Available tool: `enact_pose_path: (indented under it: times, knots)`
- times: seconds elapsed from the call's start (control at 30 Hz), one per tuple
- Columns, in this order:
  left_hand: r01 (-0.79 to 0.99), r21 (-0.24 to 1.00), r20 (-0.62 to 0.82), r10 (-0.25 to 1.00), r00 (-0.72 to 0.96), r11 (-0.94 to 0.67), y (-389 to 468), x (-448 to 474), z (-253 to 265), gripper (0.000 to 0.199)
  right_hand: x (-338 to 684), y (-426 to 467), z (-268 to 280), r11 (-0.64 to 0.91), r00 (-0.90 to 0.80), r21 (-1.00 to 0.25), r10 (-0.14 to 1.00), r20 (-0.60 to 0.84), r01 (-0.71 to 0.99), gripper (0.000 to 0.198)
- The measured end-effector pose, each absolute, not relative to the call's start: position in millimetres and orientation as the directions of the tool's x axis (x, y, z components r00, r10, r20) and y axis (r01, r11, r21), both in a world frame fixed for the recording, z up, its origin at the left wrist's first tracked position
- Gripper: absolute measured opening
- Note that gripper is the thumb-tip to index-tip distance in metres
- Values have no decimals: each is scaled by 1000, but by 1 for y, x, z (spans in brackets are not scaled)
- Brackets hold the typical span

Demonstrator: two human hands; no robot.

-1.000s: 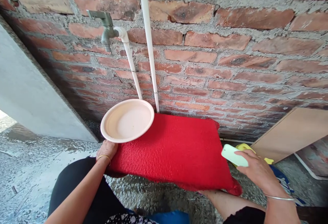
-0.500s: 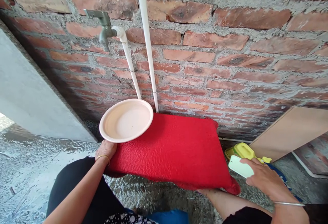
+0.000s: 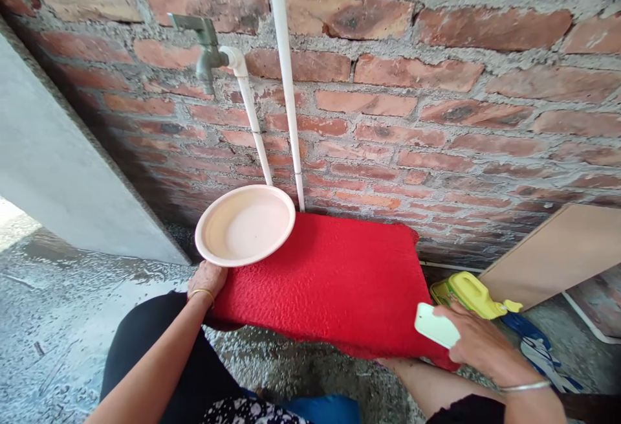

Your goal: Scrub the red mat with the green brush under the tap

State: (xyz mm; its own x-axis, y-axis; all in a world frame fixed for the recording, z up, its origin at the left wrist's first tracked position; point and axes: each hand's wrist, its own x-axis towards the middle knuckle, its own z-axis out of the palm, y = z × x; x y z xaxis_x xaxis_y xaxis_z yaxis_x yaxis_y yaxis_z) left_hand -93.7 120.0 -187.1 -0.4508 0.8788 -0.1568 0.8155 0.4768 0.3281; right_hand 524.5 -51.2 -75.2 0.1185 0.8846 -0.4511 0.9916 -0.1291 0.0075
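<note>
A wet red cloth [image 3: 334,281] is spread flat over a low bench-like surface, its edges hanging down. At the cloth's left end, my left hand [image 3: 207,279] grips the edge just below a pale pink basin [image 3: 245,226]; its fingertips are partly hidden. My right hand [image 3: 478,340] is closed on a pale green scrub brush [image 3: 436,325] with a small hole near its tip. This brush is over the cloth's right edge, with its underside out of sight. The basin stands on the cloth's far left corner, tilted in view.
A tap [image 3: 206,55] on a white pipe [image 3: 255,126] juts from the brick wall [image 3: 388,81] above the basin. To the right are a yellow jug [image 3: 468,294], blue-and-white flip-flops [image 3: 546,359] and a leaning tan board [image 3: 557,256]. A grey slab [image 3: 72,152] stands left on wet concrete.
My right hand has moved left with the brush, bringing it from beside the cloth to over its right edge. My left hand keeps its place on the cloth. The view has shifted slightly.
</note>
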Motion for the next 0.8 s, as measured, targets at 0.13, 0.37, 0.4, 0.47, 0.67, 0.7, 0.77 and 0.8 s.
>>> enact_pose_path:
  times: [0.13,0.37,0.4,0.47,0.67,0.7,0.77,0.8]
  knots:
    - [786,365,-201,866,-457,499,119,-86,-182,55,524,-47,-68,-92,68,-45,921,-384,995,69]
    - [780,364,-216,860,-462,510,115,-75,-173,59,339,-9,-49,284,-361,-280,889,-283,917,48]
    - [781,365,-219,862,-458,507,114,-75,-172,59,310,-6,-50,325,-406,-295,871,-276,898,46]
    - [778,357,-222,855,-468,518,114,-74,-173,59,260,-4,-54,400,-489,-335,837,-247,853,43]
    - [788,315,-228,848,-478,529,115,-75,-176,57,198,-6,-77,490,-590,-379,778,-216,785,39]
    - [790,313,-229,849,-476,527,116,-75,-176,57,203,-9,-80,482,-581,-372,781,-228,793,40]
    - [798,312,-225,856,-465,515,115,-75,-175,57,227,-17,-86,442,-534,-336,804,-263,832,46]
    - [800,312,-224,858,-462,512,115,-74,-175,57,246,-23,-90,411,-494,-304,822,-284,859,49]
